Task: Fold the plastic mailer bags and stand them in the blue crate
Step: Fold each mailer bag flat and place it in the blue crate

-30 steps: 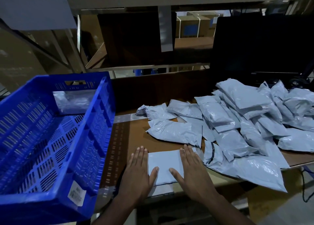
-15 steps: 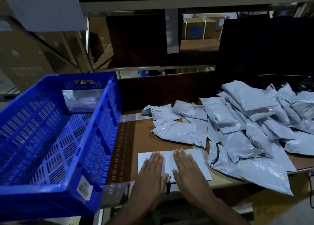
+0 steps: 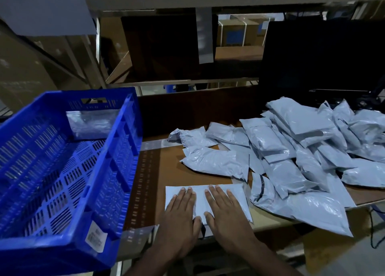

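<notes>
Blue plastic crate point(image 3: 62, 171) with slotted walls sits at the left, tipped toward the viewer, its near edge past the table's front. One grey bag point(image 3: 91, 124) stands against the crate's far wall. A brown wooden table point(image 3: 162, 171) runs to the right of the crate. On its right half lies a loose pile of grey-blue mailer bags point(image 3: 291, 161), overlapping one another, some hanging over the front edge. A dark monitor point(image 3: 320, 56) stands behind the pile. Near the table's front edge, just left of the pile, a pale flat mailer point(image 3: 200, 196) lies spread out. Both forearms reach up from the bottom of the view. The left hand point(image 3: 179, 219) lies palm down on the mailer's left part, fingers straight and close together. The right hand point(image 3: 227, 215) lies palm down beside it on the right part, fingers straight and slightly spread, thumbs nearly meeting.
</notes>
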{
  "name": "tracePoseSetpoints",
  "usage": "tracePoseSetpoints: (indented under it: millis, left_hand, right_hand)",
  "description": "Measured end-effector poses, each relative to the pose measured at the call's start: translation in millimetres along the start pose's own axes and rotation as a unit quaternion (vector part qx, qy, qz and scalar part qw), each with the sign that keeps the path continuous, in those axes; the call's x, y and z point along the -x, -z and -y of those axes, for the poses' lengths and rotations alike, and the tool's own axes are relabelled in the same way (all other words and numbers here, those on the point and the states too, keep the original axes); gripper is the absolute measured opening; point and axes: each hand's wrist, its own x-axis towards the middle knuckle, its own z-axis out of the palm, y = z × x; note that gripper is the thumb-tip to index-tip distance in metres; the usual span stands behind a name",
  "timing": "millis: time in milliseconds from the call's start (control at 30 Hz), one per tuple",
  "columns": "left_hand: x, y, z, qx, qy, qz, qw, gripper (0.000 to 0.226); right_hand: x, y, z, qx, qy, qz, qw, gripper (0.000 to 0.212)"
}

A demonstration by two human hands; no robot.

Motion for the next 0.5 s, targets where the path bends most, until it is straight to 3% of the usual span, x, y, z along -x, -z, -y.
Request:
tracePoseSetpoints:
  millis: [133,200,333,500]
  left_hand:
    - [-14,21,-1,0.003,0.006,-0.049,0.999,0.055]
    - [-21,22,-2,-0.015,0.004,-0.063,0.998,0.051]
    - [-21,2,3,-0.036,-0.006,-0.032,0.999,0.076]
    - [-19,-10,11,-0.017,0.011,-0.067,0.998,0.081]
  right_hand:
    - [-11,15,1,-0.042,0.021,-0.034,0.998,0.095]
    - [-17,19,4,-0.043,0.017,-0.048,0.998,0.086]
    - [-23,2,5,0.007,0.025,0.023,0.999,0.07]
    - [-16,-5,-2,-0.007,0.003,-0.01,1.0,0.075]
